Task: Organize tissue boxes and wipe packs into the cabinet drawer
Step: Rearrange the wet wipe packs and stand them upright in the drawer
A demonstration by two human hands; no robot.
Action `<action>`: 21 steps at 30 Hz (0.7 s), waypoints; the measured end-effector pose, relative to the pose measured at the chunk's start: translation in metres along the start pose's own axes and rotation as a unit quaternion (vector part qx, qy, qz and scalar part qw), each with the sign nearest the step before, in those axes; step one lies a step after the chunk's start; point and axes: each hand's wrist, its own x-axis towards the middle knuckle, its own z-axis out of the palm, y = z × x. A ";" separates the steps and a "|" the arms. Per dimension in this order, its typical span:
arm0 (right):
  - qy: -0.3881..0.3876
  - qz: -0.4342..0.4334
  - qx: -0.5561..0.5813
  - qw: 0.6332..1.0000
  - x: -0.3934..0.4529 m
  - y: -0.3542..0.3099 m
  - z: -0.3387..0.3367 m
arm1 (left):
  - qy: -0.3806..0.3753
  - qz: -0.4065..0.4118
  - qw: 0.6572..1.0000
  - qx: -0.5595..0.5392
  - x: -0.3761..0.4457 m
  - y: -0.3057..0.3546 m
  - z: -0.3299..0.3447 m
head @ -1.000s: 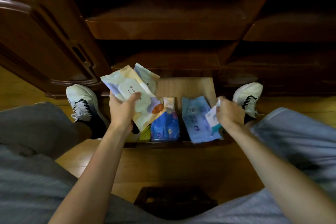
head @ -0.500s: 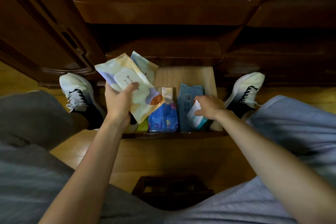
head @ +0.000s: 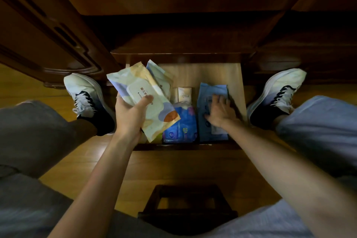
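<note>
The pulled-out wooden drawer (head: 204,73) lies low between my feet. My left hand (head: 131,116) hovers over its left side, shut on a cream and yellow wipe pack (head: 143,92) with a white lid. A second pale pack (head: 159,77) sticks out behind that one. Inside the drawer lie a dark blue pack (head: 179,123), a small cream pack (head: 184,93) behind it, and a light blue pack (head: 211,91) on the right. My right hand (head: 220,112) rests palm down on the light blue pack with its fingers spread.
My two white and black shoes (head: 85,94) (head: 278,92) flank the drawer on the wooden floor. An open dark cabinet door (head: 48,35) stands at the left. Dark shelves sit above the drawer. A dark wooden stool (head: 187,205) is between my knees.
My right hand has moved from the drawer's right edge into the drawer and flattened onto the light blue pack. The small white and teal pack it held is out of sight. My left hand has hardly moved.
</note>
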 end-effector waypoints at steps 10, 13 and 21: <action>-0.016 0.139 0.071 0.988 0.000 -0.027 0.017 | -0.011 -0.007 1.000 0.001 -0.003 -0.001 0.006; 0.020 0.149 0.147 0.978 0.000 -0.017 -0.008 | -0.011 -0.003 1.000 -0.010 -0.004 0.004 0.009; 0.054 0.141 0.309 0.939 -0.023 0.013 -0.058 | -0.020 0.018 0.999 -0.039 -0.008 0.013 0.014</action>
